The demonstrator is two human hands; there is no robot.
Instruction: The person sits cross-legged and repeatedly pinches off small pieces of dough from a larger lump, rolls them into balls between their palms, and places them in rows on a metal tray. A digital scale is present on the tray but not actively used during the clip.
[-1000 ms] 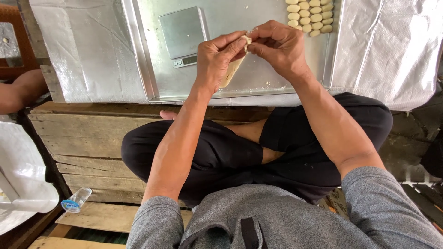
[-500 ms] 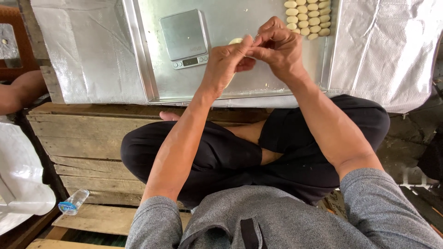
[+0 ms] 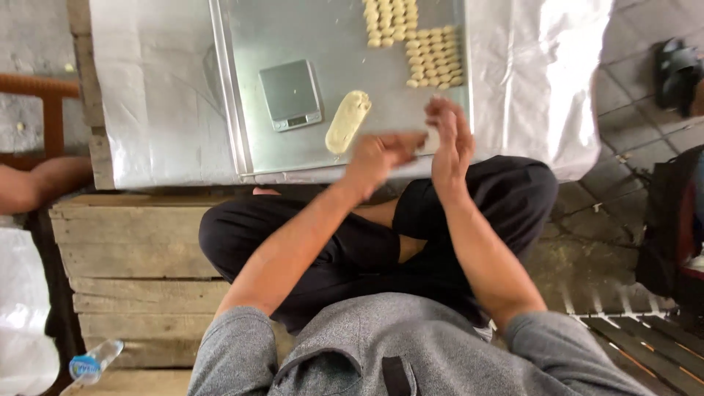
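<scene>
Dough: one small bit, I judge, pressed between my palms just above the near edge of the metal tray point(image 3: 242, 110); the piece itself is hidden, so I cannot tell its shape.

Left hand point(image 3: 381, 150): loosely curled, fingers bent toward the right palm, over my crossed legs point(image 3: 352, 242).

Right hand point(image 3: 449, 139): flat and upright, fingers straight, facing the left. Both blur slightly, so whether either truly grips anything I cannot tell.

Handling note: for an even ball, I judge the palms should stay light and parallel, with steady pressure, working over the tray so crumbs fall there.

Dough log point(image 3: 347, 121): one, pale, long, lying slantwise on the tray just beyond my left hand.

Kitchen scale point(image 3: 290, 94): one, flat, grey, just left of the log.

Dough balls point(image 3: 434, 57): two blocks in neat rows at the far right of the tray; too small to count surely, several dozen in all.

White plastic sheet point(image 3: 154, 88): one, under the tray.

Plastic bottle point(image 3: 94, 361): one, lying on the wooden boards by my left side.
</scene>
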